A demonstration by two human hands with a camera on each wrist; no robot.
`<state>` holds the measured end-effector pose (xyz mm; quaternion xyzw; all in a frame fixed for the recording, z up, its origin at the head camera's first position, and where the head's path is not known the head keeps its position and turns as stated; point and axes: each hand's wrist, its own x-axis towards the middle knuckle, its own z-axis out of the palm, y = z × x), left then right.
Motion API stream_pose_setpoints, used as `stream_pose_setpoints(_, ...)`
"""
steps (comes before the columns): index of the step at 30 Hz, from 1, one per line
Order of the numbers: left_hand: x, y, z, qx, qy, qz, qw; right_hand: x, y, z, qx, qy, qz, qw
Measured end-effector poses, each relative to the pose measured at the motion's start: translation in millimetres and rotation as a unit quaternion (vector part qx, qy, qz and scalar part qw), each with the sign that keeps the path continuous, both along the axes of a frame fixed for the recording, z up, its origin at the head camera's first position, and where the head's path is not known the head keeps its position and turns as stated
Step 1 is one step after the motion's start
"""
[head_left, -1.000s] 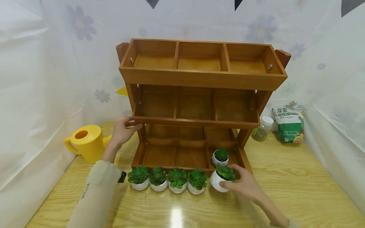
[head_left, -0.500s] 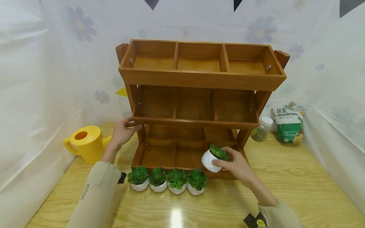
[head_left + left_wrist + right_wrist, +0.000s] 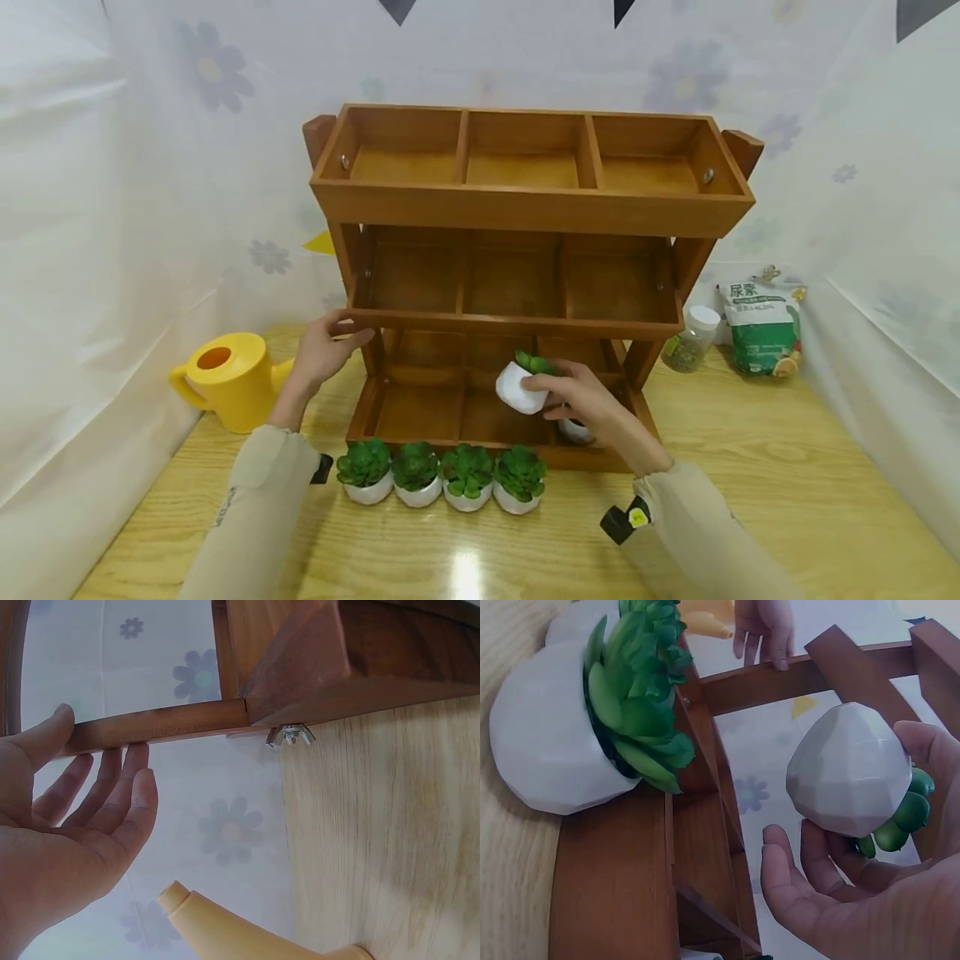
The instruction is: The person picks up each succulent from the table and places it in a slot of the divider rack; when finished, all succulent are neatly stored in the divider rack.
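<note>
My right hand (image 3: 581,398) grips a small succulent in a white faceted pot (image 3: 520,389), tilted, above the bottom tier's middle compartment. In the right wrist view the pot (image 3: 851,771) sits between thumb and fingers, its leaves turned away. Another white succulent pot (image 3: 575,431) stands in the bottom right compartment, partly hidden by that hand. My left hand (image 3: 324,350) holds the left side of the brown three-tier wooden plant stand (image 3: 525,208). Its thumb and fingertips pinch a wooden bar (image 3: 165,722) in the left wrist view. Several potted succulents (image 3: 467,475) line up before the stand.
A yellow watering can (image 3: 238,379) stands left of the stand, close to my left forearm. To the right are a lidded jar (image 3: 692,340) and a green-white bag (image 3: 763,329). White flower-printed sheeting (image 3: 862,208) encloses the wooden table (image 3: 750,467).
My right hand has lifted the potted succulent from in front of the bottom right compartment, up and left to over the middle one. The left hand has stayed on the stand.
</note>
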<state>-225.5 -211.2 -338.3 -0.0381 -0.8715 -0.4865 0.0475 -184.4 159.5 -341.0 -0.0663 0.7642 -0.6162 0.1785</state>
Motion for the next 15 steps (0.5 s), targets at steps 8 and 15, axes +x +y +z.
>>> stream_pose_setpoints(8, -1.5, 0.5, 0.4, 0.0, 0.004, 0.004, 1.0, -21.7, -21, -3.2, 0.11, 0.017, 0.01, 0.9937)
stream_pose_setpoints(15, -1.6, 1.0, 0.6, -0.002, 0.002, 0.006, 1.0, -39.4, -30, -8.3, 0.179, -0.007, 0.03, 0.9834)
